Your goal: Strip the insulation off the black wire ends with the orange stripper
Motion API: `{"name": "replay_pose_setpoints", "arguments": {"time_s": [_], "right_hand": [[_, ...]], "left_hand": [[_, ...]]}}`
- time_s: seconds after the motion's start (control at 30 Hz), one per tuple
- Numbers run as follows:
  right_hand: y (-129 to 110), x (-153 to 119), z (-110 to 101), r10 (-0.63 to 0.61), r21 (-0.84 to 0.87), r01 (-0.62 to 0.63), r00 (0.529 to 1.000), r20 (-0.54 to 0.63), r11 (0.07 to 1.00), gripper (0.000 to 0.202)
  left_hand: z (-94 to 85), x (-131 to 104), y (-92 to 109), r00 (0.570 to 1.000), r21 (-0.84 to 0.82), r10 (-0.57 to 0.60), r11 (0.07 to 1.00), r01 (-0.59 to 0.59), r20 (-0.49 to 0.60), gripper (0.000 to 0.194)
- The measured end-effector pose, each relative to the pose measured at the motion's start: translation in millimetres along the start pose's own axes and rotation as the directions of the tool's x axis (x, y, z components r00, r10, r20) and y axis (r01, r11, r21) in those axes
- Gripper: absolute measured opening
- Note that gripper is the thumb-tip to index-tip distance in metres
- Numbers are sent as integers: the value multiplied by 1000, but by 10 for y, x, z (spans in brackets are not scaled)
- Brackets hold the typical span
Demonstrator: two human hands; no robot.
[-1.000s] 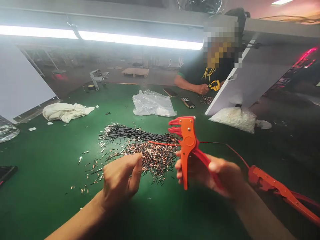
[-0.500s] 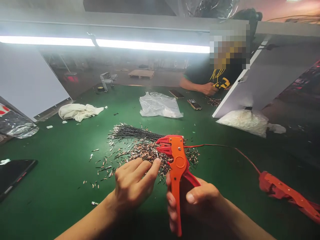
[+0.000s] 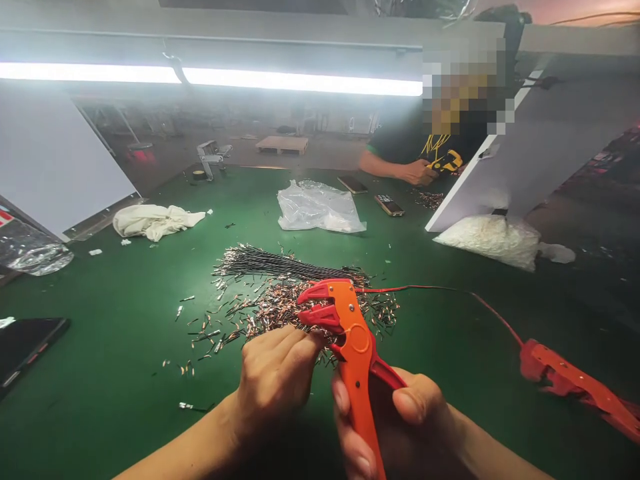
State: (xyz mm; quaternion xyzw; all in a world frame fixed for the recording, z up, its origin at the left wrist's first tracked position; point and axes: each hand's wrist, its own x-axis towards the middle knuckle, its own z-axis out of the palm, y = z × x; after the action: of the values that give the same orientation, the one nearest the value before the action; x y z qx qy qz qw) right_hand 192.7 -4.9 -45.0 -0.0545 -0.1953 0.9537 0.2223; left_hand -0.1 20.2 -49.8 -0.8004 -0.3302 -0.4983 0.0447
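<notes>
Workshop; tube light [image 3: 300,81]; wooden pallet [image 3: 283,145]; workbench [image 3: 125,333]

we can read no text or numbers; marks on the dark rectangular device [image 3: 389,205] beside the crumpled translucent plastic bag [image 3: 320,208] are too small.

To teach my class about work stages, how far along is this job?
Looks done: some trimming, given the heap of copper-tipped clippings. In hand: the wire stripper, jaws open, in the right hand, the left hand close by, its contents hidden. Possibly left: the black wire bundle behind the heap, its ends nearest the tool too obscured to judge.
</notes>
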Motion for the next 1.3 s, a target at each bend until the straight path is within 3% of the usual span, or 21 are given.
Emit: {"name": "replay_pose_setpoints", "arguments": {"time_s": [0.23,0.6,0.73,0.87,1.07,1.2,1.3], "right_hand": [[7,-4,69,-20,-42,17,998,-57,999,43],[110,68,62,-142,-74,139,989,-34,988,36],[138,90,55,-168,-19,168,986,-11,986,30],[161,114,-6,-196,-47,194,979,-56,980,36],[125,116,-61,-173,47,172,985,9,984,36],[10,78,31,-231,-63,223,956,-181,973,32],[-110,44,95,-402,-330,290,845,-353,898,25]], "left_hand": [[-1,26,43,998,2,61,998,-61,-19,21],[54,-72,64,999,-129,-48,990,51,24,18],[60,-62,66,996,-92,-78,992,82,48,17],[62,-31,79,986,-71,-127,988,135,104,18],[84,-67,33,974,-6,-159,987,162,159,16],[60,-41,11,966,87,-217,975,206,141,11],[43,25,15,962,48,-235,972,231,136,10]]}}
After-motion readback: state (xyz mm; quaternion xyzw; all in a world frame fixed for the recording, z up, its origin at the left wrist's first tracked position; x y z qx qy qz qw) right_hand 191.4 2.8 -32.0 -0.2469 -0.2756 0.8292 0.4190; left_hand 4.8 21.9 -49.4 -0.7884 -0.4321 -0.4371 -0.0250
